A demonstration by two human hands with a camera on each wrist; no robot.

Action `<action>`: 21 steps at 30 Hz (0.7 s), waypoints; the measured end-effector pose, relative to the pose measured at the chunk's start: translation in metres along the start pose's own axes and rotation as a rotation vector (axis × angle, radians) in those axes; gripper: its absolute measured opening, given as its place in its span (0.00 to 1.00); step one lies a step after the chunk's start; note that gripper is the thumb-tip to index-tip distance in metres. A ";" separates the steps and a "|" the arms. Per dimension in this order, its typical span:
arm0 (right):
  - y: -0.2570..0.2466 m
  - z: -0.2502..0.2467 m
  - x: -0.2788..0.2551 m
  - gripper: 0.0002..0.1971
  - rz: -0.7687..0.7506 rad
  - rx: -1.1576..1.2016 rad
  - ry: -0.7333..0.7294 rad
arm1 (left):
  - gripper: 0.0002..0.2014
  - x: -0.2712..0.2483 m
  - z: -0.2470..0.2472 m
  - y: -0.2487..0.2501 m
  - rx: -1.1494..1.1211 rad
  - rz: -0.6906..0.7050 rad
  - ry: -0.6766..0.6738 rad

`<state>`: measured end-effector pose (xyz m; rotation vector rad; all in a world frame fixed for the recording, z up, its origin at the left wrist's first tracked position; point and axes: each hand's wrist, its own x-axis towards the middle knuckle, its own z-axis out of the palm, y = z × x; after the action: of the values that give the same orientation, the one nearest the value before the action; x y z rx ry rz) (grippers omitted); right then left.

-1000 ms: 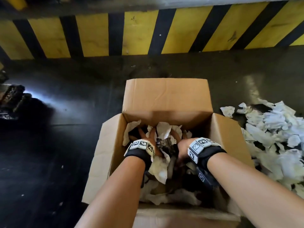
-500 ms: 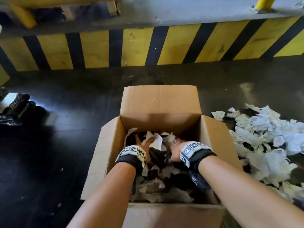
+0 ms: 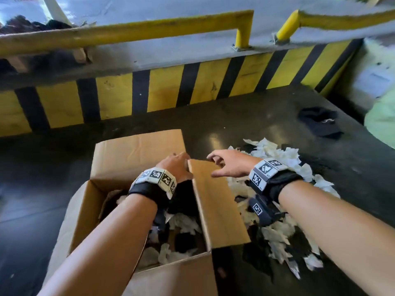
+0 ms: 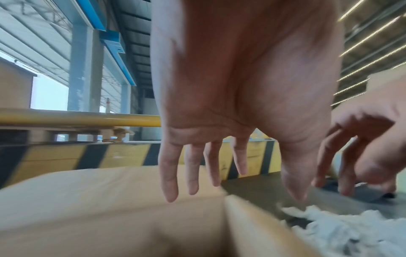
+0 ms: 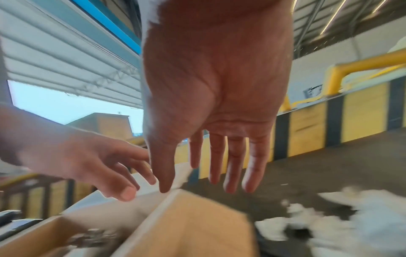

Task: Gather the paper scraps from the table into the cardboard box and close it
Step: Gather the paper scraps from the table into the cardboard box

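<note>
Head view, centre: cardboard box (image 3: 132,159) w/ flaps up, scraps inside. Left hand (image 3: 176,165) over box's right flap (image 3: 215,206), right hand (image 3: 232,165) just right of it; both w/ fingers loosely spread, holding nothing. Paper scraps (image 3: 277,154) piled right of box.

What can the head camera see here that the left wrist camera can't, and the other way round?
Only the head view shows inside the cardboard box, where paper scraps already lie, and a dark cloth on the table further off. It also shows both wristbands.

Only the left wrist view shows the left hand from the palm side, its fingers straight and holding nothing, and the roof beams overhead.

Both show the right hand, open, the box's right flap, the scrap pile beside the box, and the yellow rail with its striped wall.
</note>
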<state>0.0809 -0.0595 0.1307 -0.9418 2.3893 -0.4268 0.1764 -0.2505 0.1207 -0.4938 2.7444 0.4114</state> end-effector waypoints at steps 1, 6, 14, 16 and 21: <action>0.022 -0.010 -0.008 0.35 0.043 -0.028 0.010 | 0.37 0.007 -0.001 0.023 -0.008 0.022 -0.012; 0.135 -0.053 -0.039 0.49 0.279 -0.119 0.028 | 0.50 0.048 0.012 0.126 -0.073 0.114 -0.113; 0.277 -0.076 -0.034 0.65 0.493 -0.132 -0.046 | 0.66 0.136 0.056 0.233 0.023 0.169 -0.211; 0.302 -0.072 -0.020 0.71 0.534 -0.099 -0.070 | 0.70 0.160 0.066 0.251 0.033 0.170 -0.242; 0.360 -0.060 0.027 0.80 0.585 0.026 -0.099 | 0.74 0.229 0.098 0.275 0.064 0.150 -0.288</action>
<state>-0.1629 0.1815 0.0022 -0.2153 2.4159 -0.1781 -0.1059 -0.0367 0.0104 -0.1940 2.5122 0.3958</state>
